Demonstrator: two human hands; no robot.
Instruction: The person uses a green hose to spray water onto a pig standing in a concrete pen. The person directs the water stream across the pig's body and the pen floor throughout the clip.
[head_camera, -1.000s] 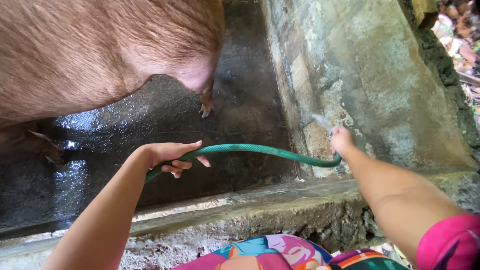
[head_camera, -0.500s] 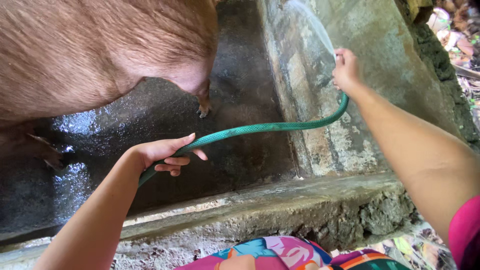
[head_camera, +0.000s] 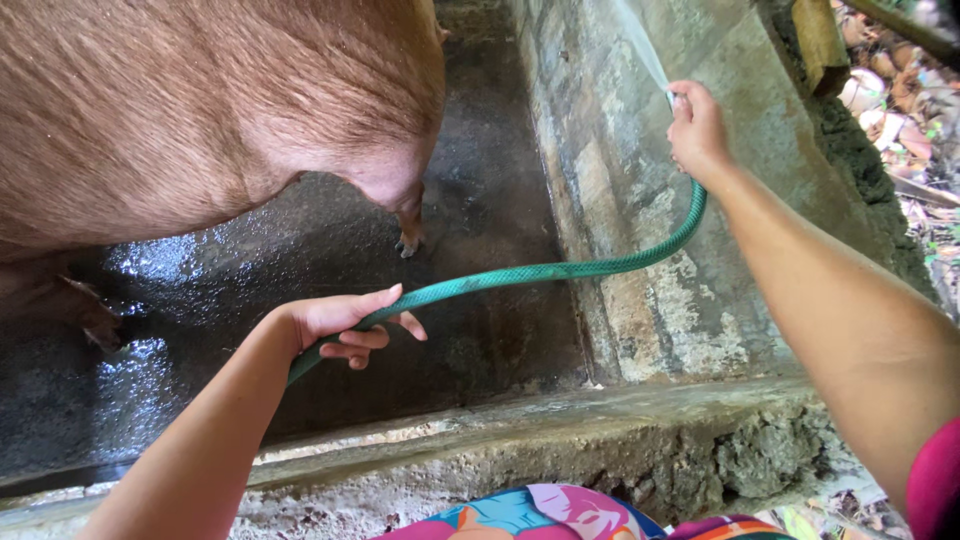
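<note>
Head view shows us leaning over the low concrete wall (head_camera: 560, 430) of a pen, both bare arms stretched in over it. Our left hand (head_camera: 340, 325) is curled loosely around the green hose (head_camera: 530, 272), fingers half closed with the hose running through them over the wet pen floor (head_camera: 300, 250). From there the hose crosses to the right and bends upward along the stained side wall (head_camera: 640, 180) to our right hand (head_camera: 697, 128), which is closed on the hose's end near the top of that wall. We see a thin spray of water (head_camera: 640, 45) leaving that end toward the top edge. A brown pig (head_camera: 200, 110) fills the upper left, one hoof (head_camera: 408, 243) standing on the floor close to the side wall. At the bottom edge we see a bit of bright patterned clothing (head_camera: 560, 510).
</note>
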